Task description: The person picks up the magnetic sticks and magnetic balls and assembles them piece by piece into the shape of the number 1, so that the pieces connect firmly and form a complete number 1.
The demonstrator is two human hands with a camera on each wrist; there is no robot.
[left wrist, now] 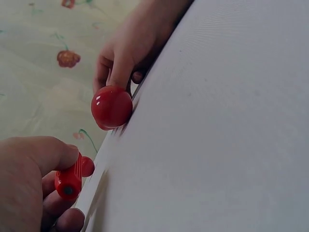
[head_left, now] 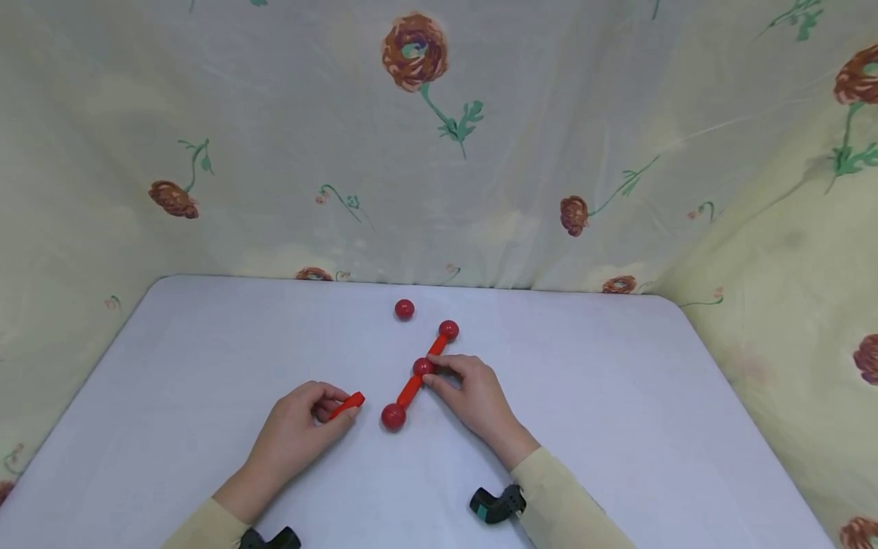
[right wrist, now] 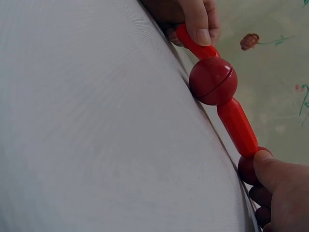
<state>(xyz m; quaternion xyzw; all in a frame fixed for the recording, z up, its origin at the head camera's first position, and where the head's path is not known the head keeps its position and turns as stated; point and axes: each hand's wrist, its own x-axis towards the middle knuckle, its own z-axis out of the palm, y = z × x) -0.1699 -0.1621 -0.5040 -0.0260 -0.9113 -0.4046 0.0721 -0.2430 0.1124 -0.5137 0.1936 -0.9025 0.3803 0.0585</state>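
In the head view my left hand (head_left: 298,427) pinches a loose red rod (head_left: 347,406) between thumb and fingers. The rod's near end shows a grey disc in the left wrist view, where the rod (left wrist: 69,181) sits under the thumb. My right hand (head_left: 480,396) grips the middle red ball (head_left: 422,367) of a straight chain on the table. This chain has a far ball (head_left: 449,329), a near ball (head_left: 394,417) and two red rods, the near rod (head_left: 409,391) among them. The held rod lies left of the near ball, apart from it in the head view.
A single red ball (head_left: 405,309) lies beyond the chain, near the back edge of the white table (head_left: 604,381). Flowered cloth (head_left: 507,152) hangs behind and at both sides. Dark wrist devices, one here by the right sleeve (head_left: 498,505), are on both forearms.
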